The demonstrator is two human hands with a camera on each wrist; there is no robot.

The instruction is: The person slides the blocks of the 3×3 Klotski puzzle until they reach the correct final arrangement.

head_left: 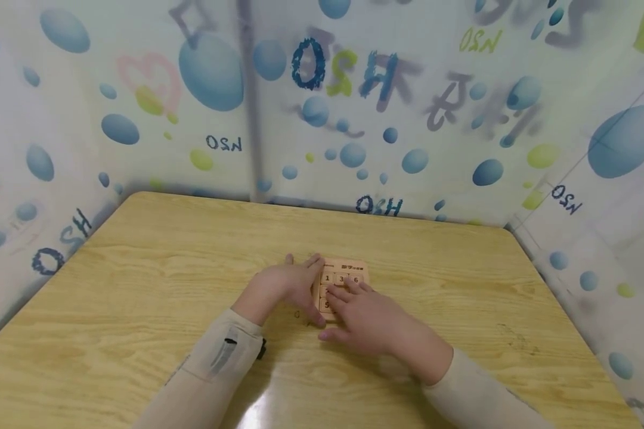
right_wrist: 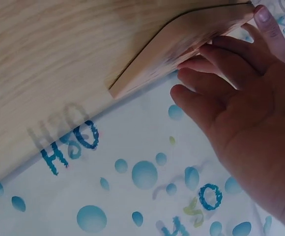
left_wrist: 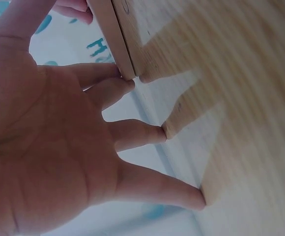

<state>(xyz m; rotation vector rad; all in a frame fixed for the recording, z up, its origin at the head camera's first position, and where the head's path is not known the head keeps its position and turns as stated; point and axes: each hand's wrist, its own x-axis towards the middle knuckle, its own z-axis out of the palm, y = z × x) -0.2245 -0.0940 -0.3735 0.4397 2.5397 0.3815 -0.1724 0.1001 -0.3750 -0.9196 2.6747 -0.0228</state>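
Observation:
A wooden number sliding puzzle (head_left: 344,267) lies flat on the table. Its top row reads 1, 3, 6; a 5 shows lower left, and the right hand covers most other tiles. My left hand (head_left: 290,285) holds the puzzle's left side, forefinger at the upper left corner and thumb at the lower left. In the left wrist view its other fingers (left_wrist: 155,184) spread onto the tabletop beside the puzzle's edge (left_wrist: 114,39). Over the tiles lies my right hand (head_left: 372,319), fingers nearly straight, fingertips on or just above them. The right wrist view shows the puzzle's side (right_wrist: 152,61) beyond those fingers (right_wrist: 196,103).
The wood-grain table (head_left: 182,238) spreads around both hands. Pale walls (head_left: 434,71) with blue and green drops and lettering enclose its back and sides. Small dark marks (head_left: 517,339) show on the tabletop at right.

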